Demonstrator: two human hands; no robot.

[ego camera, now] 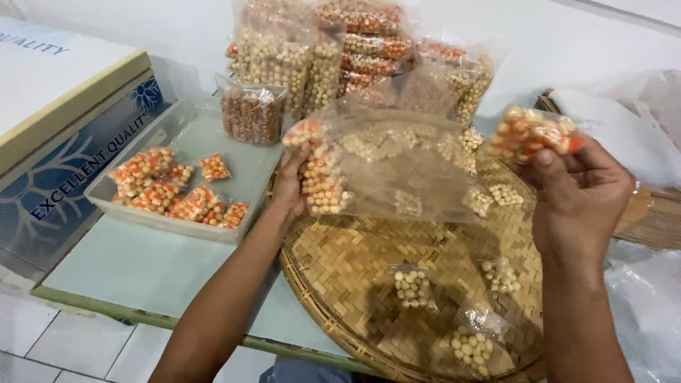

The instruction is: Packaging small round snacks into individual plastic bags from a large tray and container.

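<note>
You have a pale green table [135,266] with a darker near edge. On its left part sits a clear shallow tray [170,120] of small orange packets. To the right, overhanging the near edge, lies a round woven tray [347,284] with a few small bags of beige balls. At the far side stands a heap of filled bags [333,50].

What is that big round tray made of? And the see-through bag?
The round tray looks like woven bamboo or a similar plant strip: tan, matte, with a criss-cross weave. The big bag in the left hand looks like thin clear plastic: shiny, crinkled, snacks showing through.
</note>
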